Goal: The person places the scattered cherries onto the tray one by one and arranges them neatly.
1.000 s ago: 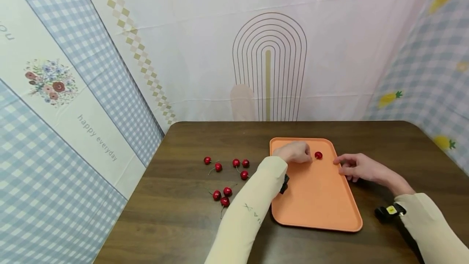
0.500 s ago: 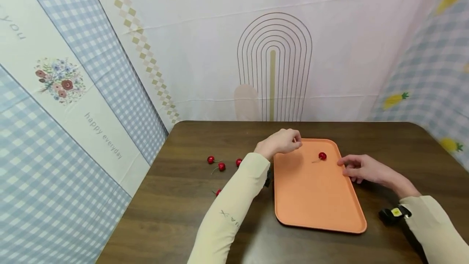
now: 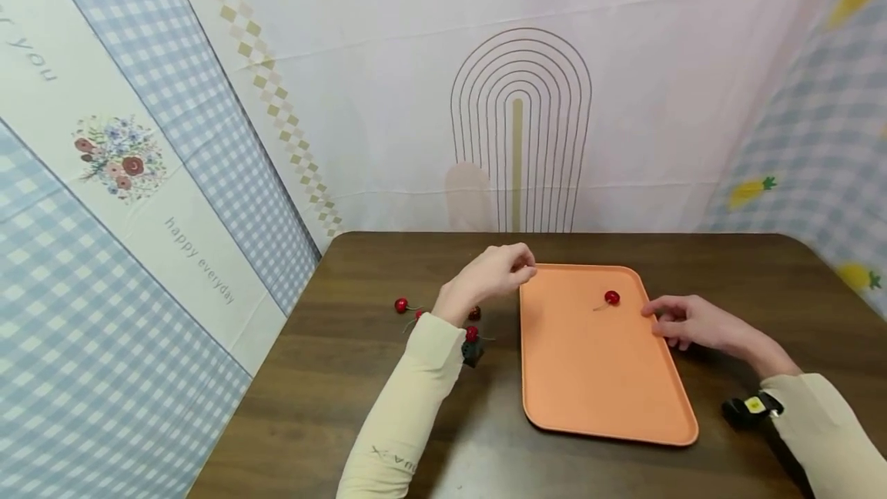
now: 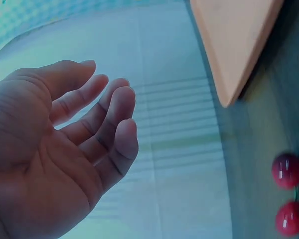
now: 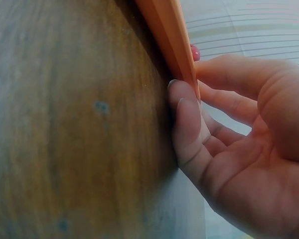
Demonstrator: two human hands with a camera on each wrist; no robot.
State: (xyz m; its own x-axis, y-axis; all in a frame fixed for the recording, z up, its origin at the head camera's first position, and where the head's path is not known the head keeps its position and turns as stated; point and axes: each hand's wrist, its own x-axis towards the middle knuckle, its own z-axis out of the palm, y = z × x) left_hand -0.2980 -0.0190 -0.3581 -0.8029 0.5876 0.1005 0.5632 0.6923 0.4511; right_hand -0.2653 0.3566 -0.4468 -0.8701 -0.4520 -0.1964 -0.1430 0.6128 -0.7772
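Observation:
My left hand [image 3: 485, 279] hovers just off the far left corner of an orange tray [image 3: 603, 372]. Its fingers are loosely bent, and the left wrist view shows the palm and fingers [image 4: 123, 107] holding nothing. On the tray's far part lies one red cherry [image 3: 612, 297] with its stem. My right hand [image 3: 703, 322] grips the right rim of the tray, thumb on one side and fingertips [image 5: 187, 119] on the other. Left of the tray, more cherries [image 3: 401, 305] lie on the table, some hidden behind my left wrist; two cherries [image 4: 287, 171] show in the left wrist view.
The dark wooden table [image 3: 298, 422] meets a patterned cloth backdrop [image 3: 388, 98] at its far edge. A checked cloth [image 3: 62, 276] hangs along the left side. My left forearm [image 3: 402, 406] crosses over the table among the cherries.
My left hand has moved left from above the tray to beyond its far left corner, and its fingers have loosened. The cherry stays on the tray. My right hand keeps its grip.

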